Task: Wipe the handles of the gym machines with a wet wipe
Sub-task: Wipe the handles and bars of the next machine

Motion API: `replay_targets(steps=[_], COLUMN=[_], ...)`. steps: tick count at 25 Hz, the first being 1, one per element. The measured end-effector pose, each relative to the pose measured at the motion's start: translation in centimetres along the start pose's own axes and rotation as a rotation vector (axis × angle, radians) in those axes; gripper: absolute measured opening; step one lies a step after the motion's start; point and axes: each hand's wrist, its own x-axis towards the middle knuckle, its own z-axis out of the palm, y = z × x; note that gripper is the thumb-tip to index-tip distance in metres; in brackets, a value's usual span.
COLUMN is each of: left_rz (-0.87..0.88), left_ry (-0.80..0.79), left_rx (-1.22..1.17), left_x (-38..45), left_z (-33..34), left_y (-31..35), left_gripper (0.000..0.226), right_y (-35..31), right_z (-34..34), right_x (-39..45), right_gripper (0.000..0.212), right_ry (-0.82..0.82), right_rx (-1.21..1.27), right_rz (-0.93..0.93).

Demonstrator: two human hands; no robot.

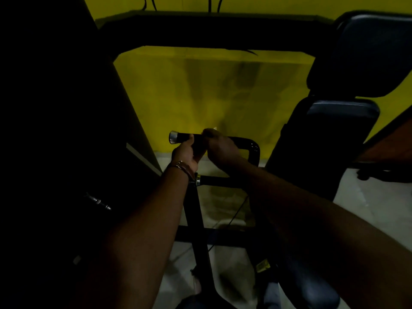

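Black handle (197,139) is held by both hands, left hand (186,153) and right hand (220,148), fingers clamped around it, so the barely seen wet wipe (214,128) may slip out and miss spots.

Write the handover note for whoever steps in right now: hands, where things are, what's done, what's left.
Left hand: closed around the upper handle near its chrome end cap, steadying it.
Right hand: closed over the same handle further along; a pale scrap at its fingers is probably the wet wipe, too dark to be sure.
Lower handle: free, just below the wrists.
Padded seat stands to the right.
Done: cannot tell how much of the upper handle is wiped.
Left: finish the upper grip, then the lower handle and other machines.
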Motion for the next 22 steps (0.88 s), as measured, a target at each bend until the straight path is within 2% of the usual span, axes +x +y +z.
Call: replay_targets(steps=[2, 5, 8, 11, 14, 17, 18, 20, 22], left_rz=[-0.012, -0.027, -0.066, -0.091, -0.095, -0.097, -0.094, -0.081, -0.040], left_ry=[-0.021, -0.054, -0.110, -0.151, -0.167, -0.191, -0.215, -0.270, -0.287], left_rx=[-0.009, -0.069, -0.038, 0.005, 0.011, 0.069, 0.098, 0.189, 0.350], left_x=[0.1, 0.0, -0.6, -1.8, -2.8, -3.1, -3.0, -2.8, -2.7], left_z=[0.3, 0.7, 1.5, 3.3, 5.1, 5.7, 5.5, 5.1, 4.5], left_y=[-0.5, -0.7, -2.0, -3.9, -5.9, -7.2, -7.5, -8.0, -8.7], left_gripper=[0.035, 0.032, 0.043, 0.048, 0.048, 0.052, 0.052, 0.056, 0.049], right_y=[1.1, 5.3, 8.6, 7.7, 7.2, 7.0, 6.3, 4.3, 3.6], right_z=[-0.2, -0.6, -0.9, 0.1, 0.1, 1.0, 1.8, 3.9, 4.9], right_x=[-0.7, -4.5, -8.2, -7.8, -6.1, -7.2, -8.2, -10.0, -10.8], right_gripper=[0.040, 0.050, 0.044, 0.035, 0.043, 0.040, 0.045, 0.055, 0.049], right_ry=[-0.025, 0.108, 0.111, 0.223, 0.275, 0.447, 0.495, 0.518, 0.484], right_rx=[-0.040, -0.033, 0.033, 0.180, 0.262, 0.371, 0.428, 0.491, 0.511], right_rz=[-0.024, 0.030, 0.273, 0.475, 0.491, 0.511, 0.530, 0.629, 0.774])
